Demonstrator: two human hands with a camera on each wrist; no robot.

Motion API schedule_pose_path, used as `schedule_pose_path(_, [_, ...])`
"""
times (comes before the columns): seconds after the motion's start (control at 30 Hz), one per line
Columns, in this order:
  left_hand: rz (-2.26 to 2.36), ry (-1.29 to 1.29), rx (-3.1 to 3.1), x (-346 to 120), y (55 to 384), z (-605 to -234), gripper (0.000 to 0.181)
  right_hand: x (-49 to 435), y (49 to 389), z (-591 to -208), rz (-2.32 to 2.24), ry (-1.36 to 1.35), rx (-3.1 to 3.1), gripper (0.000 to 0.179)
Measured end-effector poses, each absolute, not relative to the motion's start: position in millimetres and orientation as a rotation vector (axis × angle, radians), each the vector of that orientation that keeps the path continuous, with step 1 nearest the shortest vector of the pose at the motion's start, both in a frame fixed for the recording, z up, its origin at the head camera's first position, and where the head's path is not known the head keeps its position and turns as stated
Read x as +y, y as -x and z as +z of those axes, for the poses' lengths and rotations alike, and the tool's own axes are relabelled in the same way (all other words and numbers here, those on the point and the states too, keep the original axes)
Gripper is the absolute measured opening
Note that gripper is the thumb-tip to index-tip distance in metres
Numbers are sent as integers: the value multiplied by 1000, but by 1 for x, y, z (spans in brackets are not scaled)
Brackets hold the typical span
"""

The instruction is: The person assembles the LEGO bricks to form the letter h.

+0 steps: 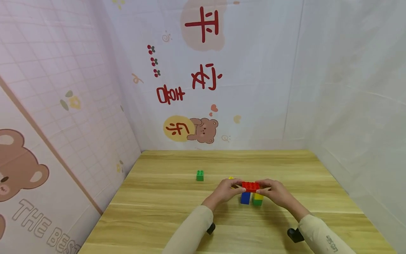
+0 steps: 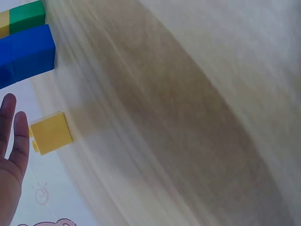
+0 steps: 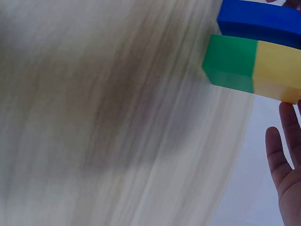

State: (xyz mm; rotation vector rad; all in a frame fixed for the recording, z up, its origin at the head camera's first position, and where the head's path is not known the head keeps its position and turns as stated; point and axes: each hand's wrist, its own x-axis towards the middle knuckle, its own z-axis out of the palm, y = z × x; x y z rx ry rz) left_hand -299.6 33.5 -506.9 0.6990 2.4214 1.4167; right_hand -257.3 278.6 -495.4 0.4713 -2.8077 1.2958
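Note:
A red toy building brick [image 1: 250, 187] with studs on top lies across two short stacks on the table. My left hand [image 1: 225, 191] pinches its left end, and my right hand [image 1: 276, 193] pinches its right end. Under the left part stands a stack of blue bricks [image 1: 245, 198]. The right stack has a yellow brick [image 1: 258, 196] on top of a green brick [image 1: 257, 203], with a narrow gap between the stacks. In the left wrist view, the outer fingers [image 2: 19, 141] extend beside a loose yellow brick [image 2: 51, 133]. The wrist views leave the red brick out of sight.
A separate green brick [image 1: 200, 175] sits farther back on the wooden table [image 1: 158, 204], left of the hands. Printed cloth [image 1: 253, 70] hangs behind the table and along its sides. Black wrist devices [image 1: 295, 235] show below both forearms.

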Motion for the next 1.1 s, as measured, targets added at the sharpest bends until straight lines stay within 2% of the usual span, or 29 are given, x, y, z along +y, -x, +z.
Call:
schedule_pose_path(0.2, [1400, -700, 2443, 35, 300, -507, 39, 279, 256, -499, 1284, -462, -2779, 42])
schedule_pose_path(0.43, [1375, -693, 2446, 36, 299, -506, 37, 279, 251, -506, 1279, -403, -2796, 56])
schedule_pose_path(0.67, [1374, -699, 2447, 35, 298, -505, 35, 280, 252, -509, 1188, -439, -2754, 46])
schedule_pose_path(1.1, [1371, -708, 2465, 33, 293, -508, 33, 277, 251, -515, 1121, -447, -2769, 48])
